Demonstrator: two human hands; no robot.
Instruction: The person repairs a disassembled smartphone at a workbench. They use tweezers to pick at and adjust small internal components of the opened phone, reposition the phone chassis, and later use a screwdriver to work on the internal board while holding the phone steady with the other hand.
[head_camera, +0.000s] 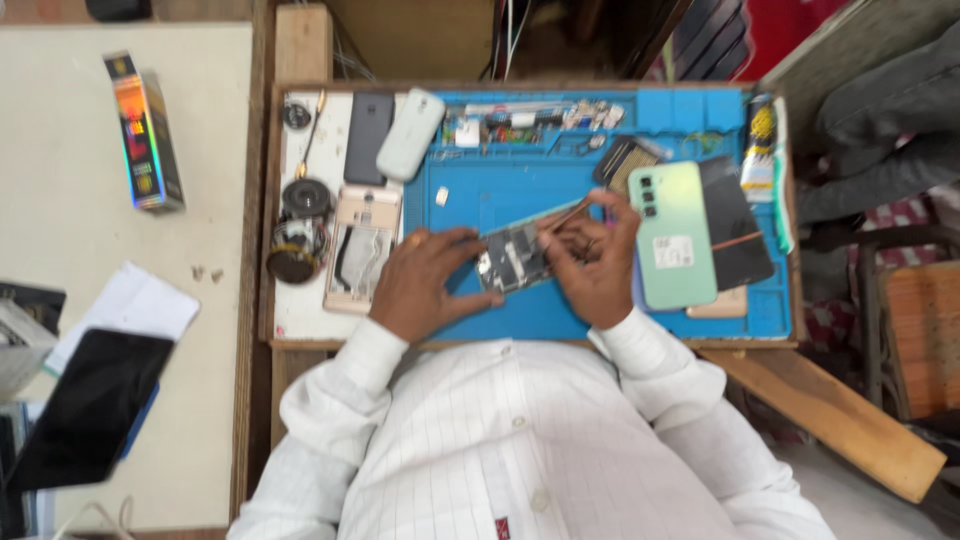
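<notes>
An opened phone with its inner boards showing lies on the blue work mat. My left hand presses on its left end and holds it steady. My right hand grips a thin metal tool whose tip rests on the phone's right part. A ring shows on my left hand. My white striped sleeves reach up from the bottom.
A pale green phone back cover and a dark screen panel lie right of my hands. A gutted phone frame, a dark phone, a white case and black round parts sit left. A shiny box lies far left.
</notes>
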